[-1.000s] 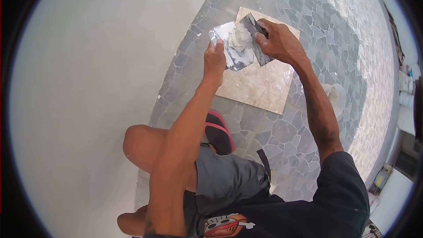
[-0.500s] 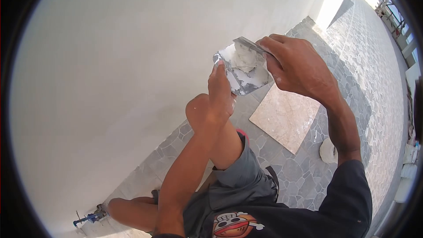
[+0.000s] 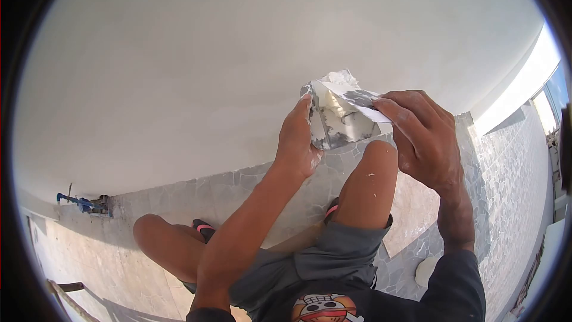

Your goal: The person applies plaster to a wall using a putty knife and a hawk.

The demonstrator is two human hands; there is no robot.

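Note:
My left hand (image 3: 296, 137) grips the near-left edge of a flat metal putty plate (image 3: 357, 130), thumb on its upper face. White putty (image 3: 339, 76) is heaped at the far side of the plate, with thinner smears across it. My right hand (image 3: 426, 137) pinches a thin, flat putty scraper (image 3: 360, 98) between thumb and fingers. Tilted over the plate, the scraper overlaps the heap, with white putty along its blade. Both tools are held above my bent knee, close in front of the pale wall.
A smooth pale wall (image 3: 179, 83) rises in front, meeting a stone-patterned floor (image 3: 256, 188). A beige tile (image 3: 411, 209) lies beyond my knee, near a white round object (image 3: 425, 271). A blue pipe fitting (image 3: 86, 204) stands low at the wall on the left.
My view and body have turned toward the wall. The scraper has swung from standing steeply at the putty to lying flatter across it, and the heap now sits at the plate's far edge.

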